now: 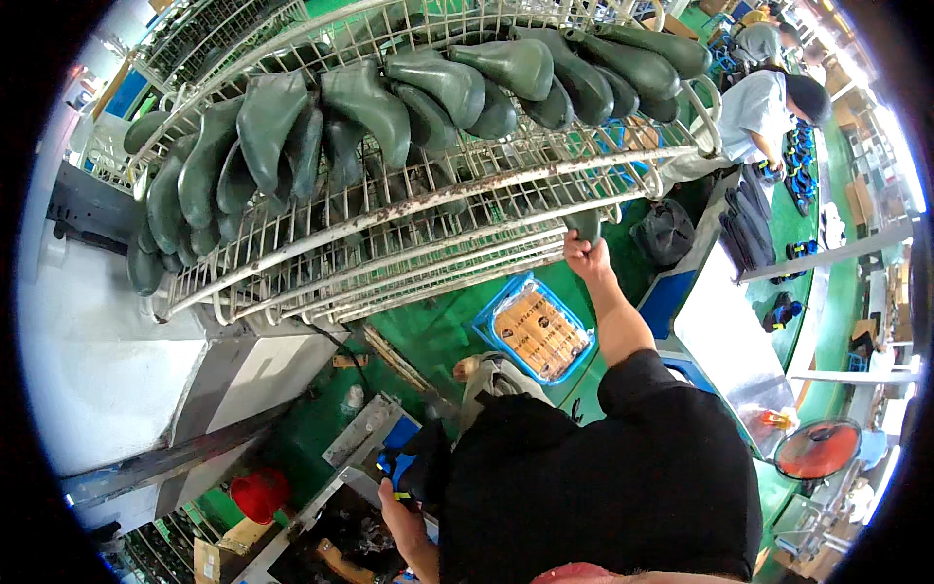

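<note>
Dark green boots (370,102), white wire rack (418,209), blue crate (486,321)

A blue crate (533,336) of tan pieces sat on the green floor (428,331); a red fan (817,449) stood near a steel table (725,341).

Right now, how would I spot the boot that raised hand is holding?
Find the big white wire rack loaded with rows of dark green rubber boots. Follow its lower right edge to the person's right hand. It grips a single dark green boot hanging below the shelf, apart from the packed rows on top.
</note>
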Demonstrator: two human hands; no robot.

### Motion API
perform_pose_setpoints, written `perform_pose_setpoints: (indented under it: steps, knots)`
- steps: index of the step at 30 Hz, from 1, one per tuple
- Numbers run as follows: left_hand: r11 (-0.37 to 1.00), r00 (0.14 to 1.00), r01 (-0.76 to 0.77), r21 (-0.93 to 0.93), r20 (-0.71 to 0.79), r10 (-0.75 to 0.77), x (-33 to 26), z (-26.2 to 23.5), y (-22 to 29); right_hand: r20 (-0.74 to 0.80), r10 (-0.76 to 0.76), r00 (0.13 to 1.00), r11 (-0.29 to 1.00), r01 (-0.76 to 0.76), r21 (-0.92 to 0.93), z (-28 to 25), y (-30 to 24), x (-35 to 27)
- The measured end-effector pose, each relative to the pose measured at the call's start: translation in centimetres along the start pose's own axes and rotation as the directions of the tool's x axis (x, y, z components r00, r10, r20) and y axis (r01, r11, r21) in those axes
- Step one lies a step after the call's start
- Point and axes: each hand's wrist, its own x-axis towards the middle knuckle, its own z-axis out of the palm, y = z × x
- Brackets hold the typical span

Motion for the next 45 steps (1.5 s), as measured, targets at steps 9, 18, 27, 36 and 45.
perform_pose_setpoints:
  steps: [9, 18, 27, 36, 45]
  knots:
    - [0.994, 0.993, -0.054, 0.097, -0.1, 0.064, -1.2, 2.0, -0.2, -0.331, -0.34, 0.88, 0.94, 0.316, -0.127, -3.7, -10.9, 17.0]
    - [0.712, 0.847, -0.421, -0.562, -0.524, 0.088, -10.3, -14.7, -18.8, -0.668, -0.06, 0.742, 0.398, -0.596, -0.698, -7.7, 14.1, 7.7]
    - [0.735, 0.322, -0.641, -0.224, -0.947, -0.008, -21.1, -26.7, -46.0, -0.054, 0.987, 0.149, -0.137, 0.632, -0.763, 6.7, 62.2, -15.2]
    - [0.872, -0.274, 0.448, -0.198, -0.959, -0.077, -7.8, -28.1, -50.2, 0.656, 0.353, -0.667, 0.749, 0.621, 0.229, 16.7, 81.0, -51.6]
    - [0.673, -0.106, -0.652, -0.35, -0.837, -0.538, 3.6, -56.5, -47.0, 0.621, 0.266, -0.738, 0.551, 0.645, 0.53, 11.2, 83.8, -52.1]
